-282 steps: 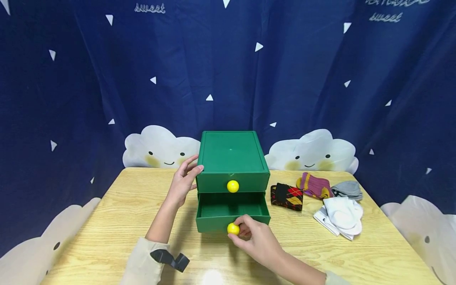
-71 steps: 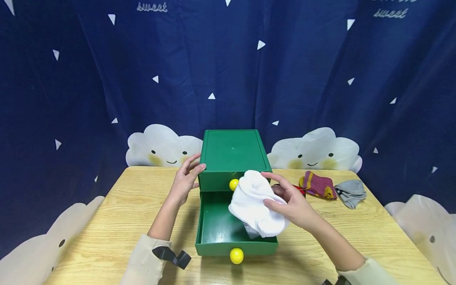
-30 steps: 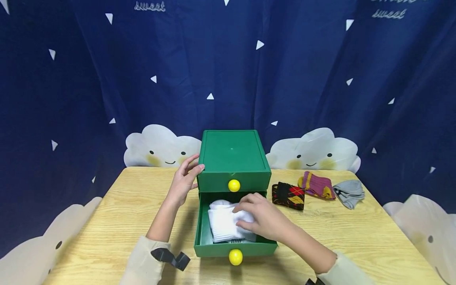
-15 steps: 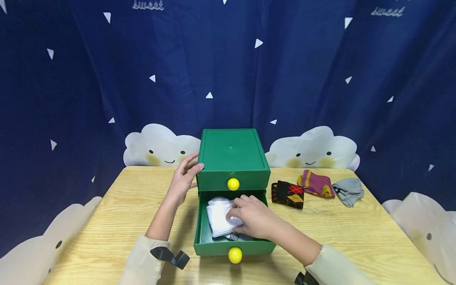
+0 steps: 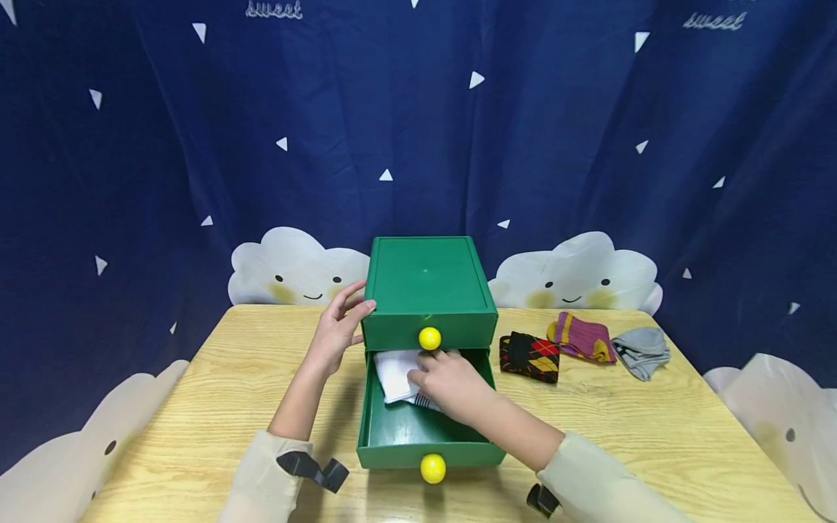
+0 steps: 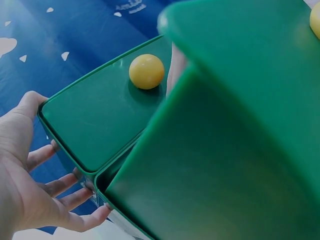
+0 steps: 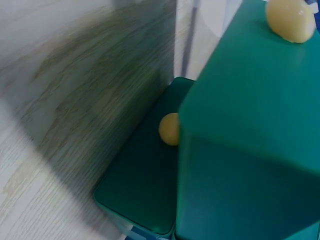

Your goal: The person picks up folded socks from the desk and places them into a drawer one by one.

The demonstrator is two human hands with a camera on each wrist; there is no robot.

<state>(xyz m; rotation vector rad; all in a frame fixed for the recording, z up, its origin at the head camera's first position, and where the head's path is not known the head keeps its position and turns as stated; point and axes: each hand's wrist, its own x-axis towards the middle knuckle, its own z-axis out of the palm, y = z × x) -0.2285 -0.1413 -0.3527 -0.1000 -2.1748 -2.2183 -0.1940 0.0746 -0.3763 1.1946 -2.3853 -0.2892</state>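
Observation:
A green two-drawer cabinet stands on the table with its lower drawer pulled out. In that drawer, toward the back, lie folded white socks with dark stripes at one edge. My right hand reaches in, fingers bent over the socks; its thumb is hidden. My left hand rests on the cabinet's left side, thumb at the front corner. In the left wrist view the left hand's fingers are spread along the cabinet's side. The right wrist view shows the pulled-out drawer but no hand.
Right of the cabinet lie black, red and yellow argyle socks, purple and yellow socks and grey socks. Yellow ball knobs mark the upper drawer and the lower one. A dark blue curtain hangs behind the table.
The white socks went from the table into the opened lower drawer. Over the last half second, my right hand shifted them toward the drawer's back. The left hand stays at the cabinet's side.

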